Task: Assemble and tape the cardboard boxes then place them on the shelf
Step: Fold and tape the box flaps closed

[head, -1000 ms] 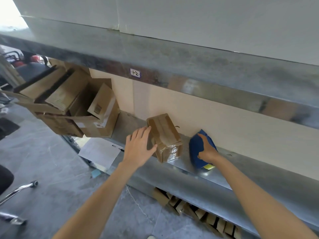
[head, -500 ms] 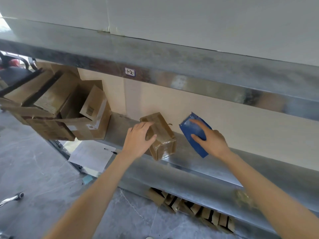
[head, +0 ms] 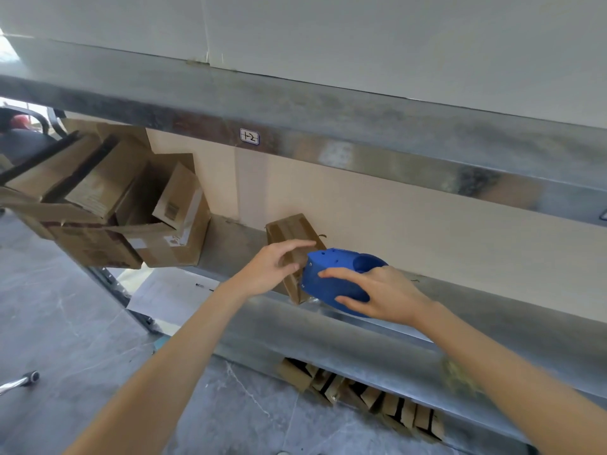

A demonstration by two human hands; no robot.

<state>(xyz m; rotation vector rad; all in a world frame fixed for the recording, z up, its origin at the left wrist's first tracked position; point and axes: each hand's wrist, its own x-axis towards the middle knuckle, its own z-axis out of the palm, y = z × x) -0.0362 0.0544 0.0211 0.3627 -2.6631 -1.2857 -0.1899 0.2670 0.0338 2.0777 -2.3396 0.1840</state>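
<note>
Centre of frame: one small taped box (head: 287, 229) stands on the metal shelf (head: 361, 326), its far end close to the beige back panel.

Left hand (head: 271, 270): fingers (head: 297, 245) laid across the top of the small taped box, thumb against its near side; the hand grasps the box.

Right hand (head: 386, 297): fingers curled over a blue tape dispenser (head: 328, 261), thumb beneath it; the grasp is firm. The dispenser sits just right of the box's near end and overlaps it in the frame; contact between the two cannot be confirmed.

Left of frame: several open cardboard boxes (head: 170, 238) crowd the same shelf level, flaps raised.

Upper beam: a small label (head: 249, 136), handwritten.

Lower right: folded cardboard pieces (head: 387, 402) stand in a row beneath the shelf. A white sheet (head: 164, 293) lies below the shelf, centre left.
</note>
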